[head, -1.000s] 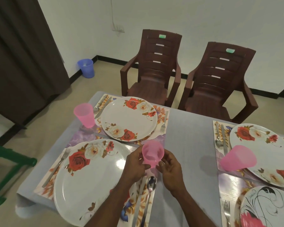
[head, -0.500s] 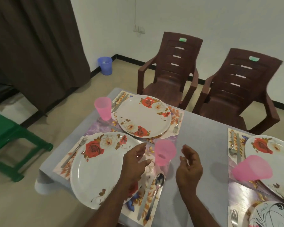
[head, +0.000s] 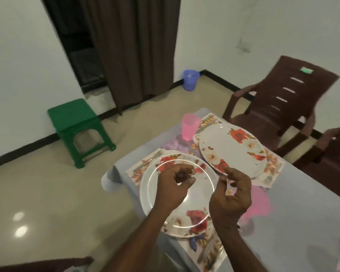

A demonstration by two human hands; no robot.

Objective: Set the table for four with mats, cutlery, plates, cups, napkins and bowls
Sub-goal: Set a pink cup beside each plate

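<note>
Far left of both hands, on the floor, stands a green stool (head: pixel 78 122); beyond it hangs a brown curtain (head: pixel 133 46), and a blue bin (head: pixel 190 79) sits by the wall further right.

The left hand (head: pixel 174 185) hovers above the near plate (head: pixel 177 195), fingers loosely curled toward the thumb with nothing between them (empty, as far as the blur allows). That plate lies on a floral mat (head: pixel 137 169) at the corner of the grey tabletop (head: pixel 294 203); a fork (head: pixel 147 163), smeared by motion, lies on the mat just left of the plate.

Beyond the left hand, a pink cup (head: pixel 189 125) stands upright near the tabletop's far edge, just beside the far plate (head: pixel 234 150), which rests on its own mat ahead of both hands.

The right hand (head: pixel 232 195) hovers close beside the left, apart from it, fingers bent inward in a relaxed curl and holding nothing. Right behind it, a blurred pink shape (head: pixel 259 205) shows on the tabletop (probably a second cup, but too smeared to be sure), partly hidden by the hand. Below the wrist, cutlery on the near mat is too blurred to tell apart.

Further right, two brown chairs (head: pixel 283 107) stand along the tabletop's far side.
</note>
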